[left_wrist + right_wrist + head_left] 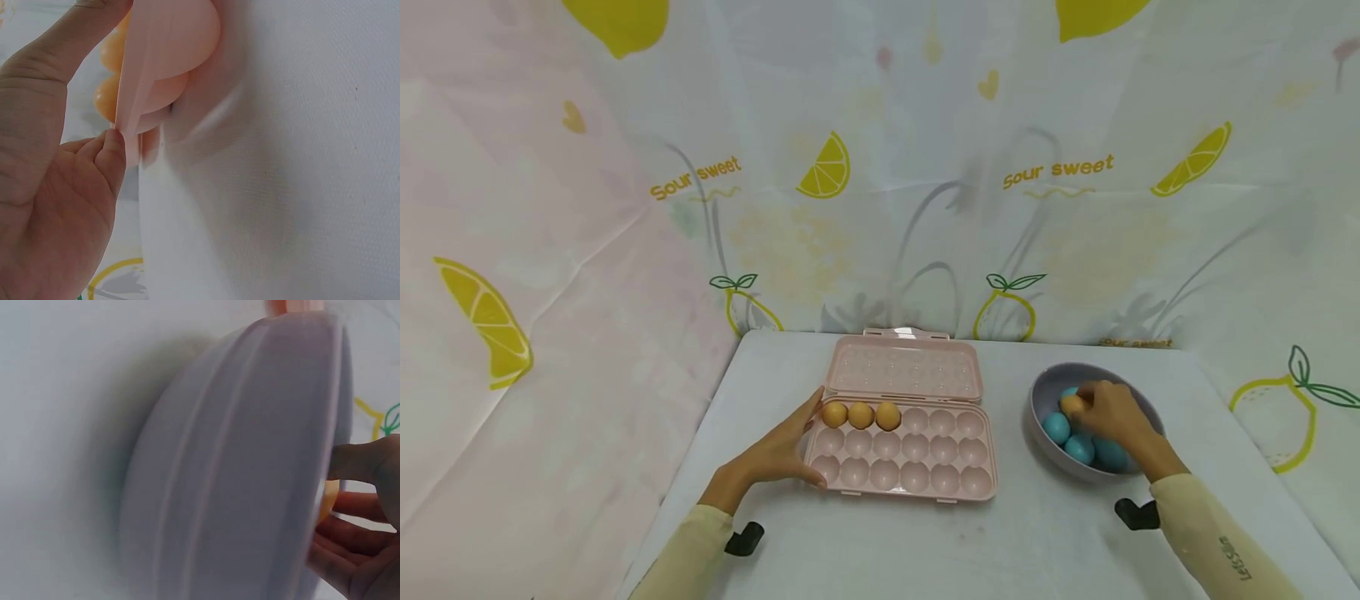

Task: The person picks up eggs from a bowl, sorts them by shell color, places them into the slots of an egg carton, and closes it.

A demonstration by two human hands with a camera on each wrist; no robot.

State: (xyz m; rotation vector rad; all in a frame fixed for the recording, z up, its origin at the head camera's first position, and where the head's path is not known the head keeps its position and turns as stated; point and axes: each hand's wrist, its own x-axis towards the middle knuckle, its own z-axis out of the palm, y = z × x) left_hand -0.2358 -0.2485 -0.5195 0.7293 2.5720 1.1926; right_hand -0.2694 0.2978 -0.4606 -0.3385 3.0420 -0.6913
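A pink egg carton (901,450) lies with its lid (904,368) folded back. Three orange-yellow eggs (861,415) sit side by side in the far row, at its left end. My left hand (778,450) spans the carton's left end, thumb at the near corner and fingers along the far side. The left wrist view shows fingertips against the carton's rim (128,87). Over a grey-purple bowl (1045,442), my right hand (1112,410) pinches another orange-yellow egg (1072,406). Several blue eggs (1079,448) lie in the bowl, partly hidden by that hand.
Everything stands on a white-covered table (880,550). A cloth backdrop (895,208) with lemon prints rises directly behind the table's far edge and along its left side. Dark wrist-camera pieces (745,539) stick out by both sleeves.
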